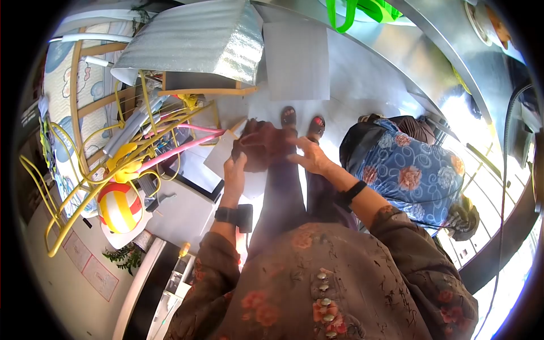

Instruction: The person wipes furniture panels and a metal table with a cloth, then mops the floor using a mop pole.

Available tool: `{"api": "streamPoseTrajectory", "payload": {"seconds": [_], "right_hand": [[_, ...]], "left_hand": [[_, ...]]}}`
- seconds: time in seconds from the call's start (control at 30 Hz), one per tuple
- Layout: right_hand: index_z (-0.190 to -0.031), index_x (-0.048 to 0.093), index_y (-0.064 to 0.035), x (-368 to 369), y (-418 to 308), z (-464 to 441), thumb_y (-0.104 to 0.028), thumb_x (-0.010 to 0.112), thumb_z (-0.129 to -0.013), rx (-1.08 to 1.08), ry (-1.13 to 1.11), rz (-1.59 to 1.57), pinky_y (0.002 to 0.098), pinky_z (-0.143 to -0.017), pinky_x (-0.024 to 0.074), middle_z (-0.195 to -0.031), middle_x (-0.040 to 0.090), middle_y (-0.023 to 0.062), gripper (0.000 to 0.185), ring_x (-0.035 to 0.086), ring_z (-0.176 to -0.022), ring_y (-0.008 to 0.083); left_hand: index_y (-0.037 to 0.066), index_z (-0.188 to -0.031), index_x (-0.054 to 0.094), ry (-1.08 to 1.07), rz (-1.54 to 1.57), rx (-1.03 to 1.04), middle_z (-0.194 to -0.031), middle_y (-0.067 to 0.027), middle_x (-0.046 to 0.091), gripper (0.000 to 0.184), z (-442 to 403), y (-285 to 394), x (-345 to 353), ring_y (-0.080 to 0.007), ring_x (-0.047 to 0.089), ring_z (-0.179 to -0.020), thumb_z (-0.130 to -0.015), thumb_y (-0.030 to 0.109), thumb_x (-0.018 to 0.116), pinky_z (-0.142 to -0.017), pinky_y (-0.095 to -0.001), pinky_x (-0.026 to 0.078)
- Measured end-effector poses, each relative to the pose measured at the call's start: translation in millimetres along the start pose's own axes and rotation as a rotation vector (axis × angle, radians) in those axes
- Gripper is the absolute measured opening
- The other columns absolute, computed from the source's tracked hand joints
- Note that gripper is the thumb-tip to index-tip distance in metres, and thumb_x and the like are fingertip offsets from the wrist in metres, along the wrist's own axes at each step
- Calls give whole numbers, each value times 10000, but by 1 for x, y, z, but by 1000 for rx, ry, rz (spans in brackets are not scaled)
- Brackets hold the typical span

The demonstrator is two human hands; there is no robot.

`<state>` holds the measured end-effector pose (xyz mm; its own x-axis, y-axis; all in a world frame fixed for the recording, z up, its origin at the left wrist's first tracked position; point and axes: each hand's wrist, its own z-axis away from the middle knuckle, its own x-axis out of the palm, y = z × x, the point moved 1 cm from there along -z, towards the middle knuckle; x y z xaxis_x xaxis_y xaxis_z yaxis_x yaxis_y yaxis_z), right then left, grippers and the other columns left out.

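A bunched dark maroon cloth (262, 146), perhaps a garment, hangs in front of my legs. My left hand (234, 171) is closed around its left lower edge, with the thumb on top. At the cloth's right side is my right hand (310, 156), its thumb and fingers apart and pointing at the fabric. Blur hides whether the fingertips touch it. Each wrist wears a dark band, and the left one (235, 215) carries a boxy piece.
To the left are yellow metal tube racks (73, 226), a pink pole (181, 148) and a striped ball (120, 208). Silvery foil sheeting (192, 48) covers something ahead. Blue floral fabric (405, 175) lies over a bulky heap at right. My sandalled feet (316, 126) stand on grey floor.
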<state>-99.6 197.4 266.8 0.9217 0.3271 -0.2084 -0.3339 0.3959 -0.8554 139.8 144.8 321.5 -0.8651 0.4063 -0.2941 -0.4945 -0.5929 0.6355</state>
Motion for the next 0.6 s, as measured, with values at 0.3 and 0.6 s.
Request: {"api": "streamPoseTrajectory", "payload": {"seconds": [0.3,0.6], "right_hand": [[-964,603,-14,33,-9,1,-293,646,-760,55,-148,-319,355,-725,462,-837,625,159,348,605,-800,275],[-790,606,-18,68,-20,12,-219,655,-718,109,19,-120,379,-645,453,-768,580,152,219,565,-709,322]], "left_hand": [[-47,-1103,535,20,584,-2,-1044,-89,575,418,-1,-2,39,-151,548,-926,-864,297,526,-794,-278,449],[-56,-1093,535,245,330,-172,-1009,-97,586,490,3,-52,36,-142,554,-875,-786,302,668,-772,-257,459]]}}
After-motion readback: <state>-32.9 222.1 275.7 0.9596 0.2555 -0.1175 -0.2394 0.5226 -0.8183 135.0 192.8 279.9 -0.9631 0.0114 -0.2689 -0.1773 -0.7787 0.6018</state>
